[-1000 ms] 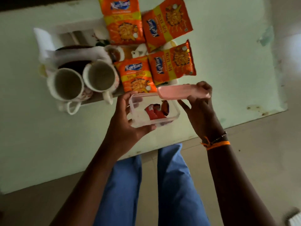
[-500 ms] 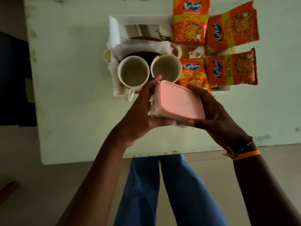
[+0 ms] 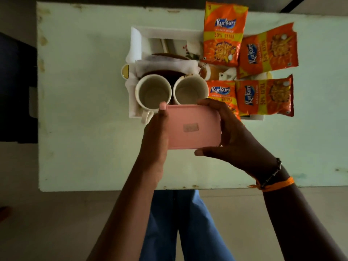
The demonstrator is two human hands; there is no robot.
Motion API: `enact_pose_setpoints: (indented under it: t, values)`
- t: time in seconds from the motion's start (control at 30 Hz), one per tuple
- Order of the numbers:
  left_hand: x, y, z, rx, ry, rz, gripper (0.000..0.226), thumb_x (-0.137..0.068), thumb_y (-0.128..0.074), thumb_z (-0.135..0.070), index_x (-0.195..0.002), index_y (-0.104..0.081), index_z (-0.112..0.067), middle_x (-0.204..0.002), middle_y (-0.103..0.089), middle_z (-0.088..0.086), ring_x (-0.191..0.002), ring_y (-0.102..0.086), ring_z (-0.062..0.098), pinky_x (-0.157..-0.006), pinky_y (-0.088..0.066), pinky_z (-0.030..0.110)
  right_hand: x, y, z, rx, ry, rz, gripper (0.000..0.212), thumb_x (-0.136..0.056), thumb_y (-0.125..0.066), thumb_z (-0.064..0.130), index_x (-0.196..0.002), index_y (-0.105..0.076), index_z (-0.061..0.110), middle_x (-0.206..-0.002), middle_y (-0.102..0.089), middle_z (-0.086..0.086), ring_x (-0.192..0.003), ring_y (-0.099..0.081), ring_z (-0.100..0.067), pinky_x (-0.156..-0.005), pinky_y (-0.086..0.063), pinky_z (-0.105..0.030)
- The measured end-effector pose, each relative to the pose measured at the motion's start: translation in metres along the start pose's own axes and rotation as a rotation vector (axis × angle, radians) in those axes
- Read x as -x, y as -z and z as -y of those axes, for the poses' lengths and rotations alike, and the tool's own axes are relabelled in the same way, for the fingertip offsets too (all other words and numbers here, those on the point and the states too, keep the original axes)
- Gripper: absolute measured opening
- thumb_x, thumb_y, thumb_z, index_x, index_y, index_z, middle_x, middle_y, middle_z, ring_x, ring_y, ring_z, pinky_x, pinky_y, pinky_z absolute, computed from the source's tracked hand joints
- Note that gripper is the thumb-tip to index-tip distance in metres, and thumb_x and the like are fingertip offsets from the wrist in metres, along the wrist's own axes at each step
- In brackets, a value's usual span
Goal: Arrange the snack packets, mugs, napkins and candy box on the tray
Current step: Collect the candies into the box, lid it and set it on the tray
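Pale table (image 3: 84, 110); both hands' fingers (image 3: 209, 105) clasp the candy box (image 3: 192, 129); lowering could topple 2 mugs (image 3: 153, 94).

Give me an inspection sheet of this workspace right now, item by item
Surface: pale green table, paint chipped at edges.
Job's things: four orange Kurkure packets and two empty mugs on the white tray; white napkins behind the mugs; pink-lidded candy box held above the table, lid on.
Clutter: nothing seen.
Grippers: left hand and right hand both grip the box.
Cables: nothing seen.
Surroundings: beige floor, person's blue trousers.
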State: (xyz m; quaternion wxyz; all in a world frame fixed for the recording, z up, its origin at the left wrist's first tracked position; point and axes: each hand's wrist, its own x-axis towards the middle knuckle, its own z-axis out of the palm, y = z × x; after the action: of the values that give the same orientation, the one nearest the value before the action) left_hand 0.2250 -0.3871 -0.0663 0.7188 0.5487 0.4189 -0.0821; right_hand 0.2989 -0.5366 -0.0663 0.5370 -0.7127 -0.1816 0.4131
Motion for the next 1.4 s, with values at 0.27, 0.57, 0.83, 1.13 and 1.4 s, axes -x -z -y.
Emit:
enact_pose_setpoints:
  t: [0.27,0.57,0.83,1.13,1.4]
  values:
    - [-0.014,-0.010,-0.019,-0.076,-0.245,-0.116,0.046,-0.078,-0.029,-0.061,-0.087,-0.056,-0.025,-0.086,-0.063,-0.002,-0.072,-0.060,0.001,-0.059,-0.047,0.011,-0.039,-0.022,0.015,-0.368,-0.211,-0.491,0.050,-0.094,-0.030,0.049,-0.108,-0.065,0.016,-0.106,-0.069,-0.008,-0.102,-0.065,-0.027,-0.092,-0.052,-0.051]
    - [-0.048,-0.017,-0.050,-0.148,-0.297,-0.214,0.022,-0.096,-0.039,-0.037,-0.081,-0.052,-0.027,-0.076,-0.054,-0.011,-0.067,-0.057,-0.006,-0.057,-0.046,0.011,-0.076,-0.010,0.025,-0.255,-0.149,-0.610,0.034,-0.096,-0.035,0.042,-0.081,-0.054,0.018,-0.076,-0.053,-0.005,-0.071,-0.050,-0.018,-0.066,-0.041,-0.037]
    - [-0.115,0.003,-0.100,-0.264,-0.223,-0.229,0.021,-0.081,-0.059,-0.016,-0.102,-0.057,-0.018,-0.100,-0.065,0.003,-0.097,-0.063,0.020,-0.091,-0.052,0.043,-0.136,0.028,0.042,-0.361,-0.211,-0.528,0.011,-0.094,-0.044,0.012,-0.088,-0.034,0.013,-0.092,-0.045,-0.005,-0.089,-0.051,-0.020,-0.071,-0.051,-0.036]
    - [-0.164,0.023,-0.105,-0.667,-0.358,-0.324,0.039,-0.080,-0.050,0.003,-0.114,-0.064,-0.009,-0.113,-0.069,0.010,-0.104,-0.063,0.018,-0.079,-0.048,0.022,-0.201,0.037,0.028,0.246,-0.267,-0.601,0.024,-0.082,-0.055,0.003,-0.104,-0.065,0.001,-0.106,-0.070,-0.020,-0.099,-0.065,-0.034,-0.089,-0.052,-0.046]
    - [-0.180,0.030,-0.081,-0.890,-0.312,-0.296,0.047,-0.084,-0.038,0.001,-0.122,-0.059,-0.017,-0.121,-0.064,0.015,-0.112,-0.055,0.032,-0.083,-0.041,0.028,-0.215,0.026,0.007,0.343,-0.282,-0.560,0.031,-0.080,-0.052,-0.001,-0.107,-0.068,0.003,-0.108,-0.071,-0.018,-0.099,-0.066,-0.032,-0.090,-0.053,-0.042]
